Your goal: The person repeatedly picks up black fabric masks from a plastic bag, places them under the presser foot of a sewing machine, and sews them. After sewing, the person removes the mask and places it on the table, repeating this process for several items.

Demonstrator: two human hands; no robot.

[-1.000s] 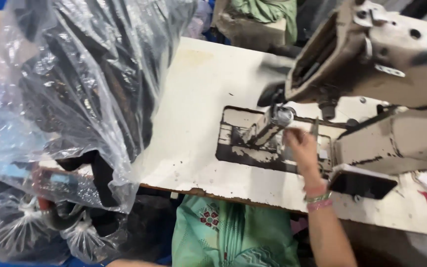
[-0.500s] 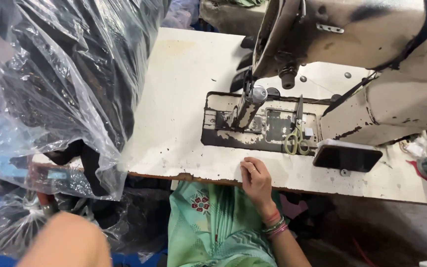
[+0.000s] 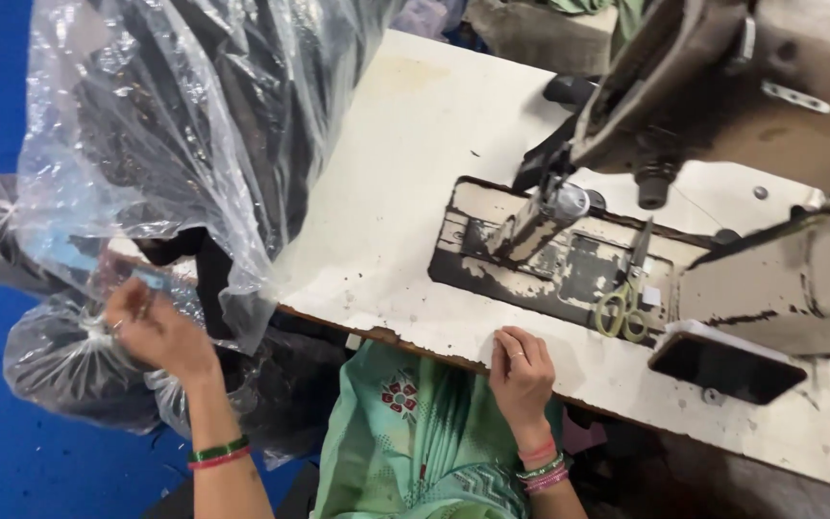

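Observation:
My left hand point(image 3: 151, 325) reaches down at the left and pinches the lower edge of a big clear plastic bag point(image 3: 175, 125) stuffed with dark cloth. That bag leans on the left end of the white sewing table point(image 3: 386, 192). My right hand point(image 3: 521, 370) rests flat on the table's front edge, holding nothing, fingers together. A sewing machine point(image 3: 722, 106) stands over the table at the right, its needle area just beyond my right hand.
Small scissors with pale green handles point(image 3: 626, 303) lie on the machine bed. A dark phone point(image 3: 727, 365) lies to the right of my right hand. More tied plastic bags point(image 3: 69, 365) sit on the blue floor point(image 3: 12, 452) below my left hand.
My right hand came back from the needle area to the table's front edge. My left hand rose into view and took hold of the plastic bag's lower edge.

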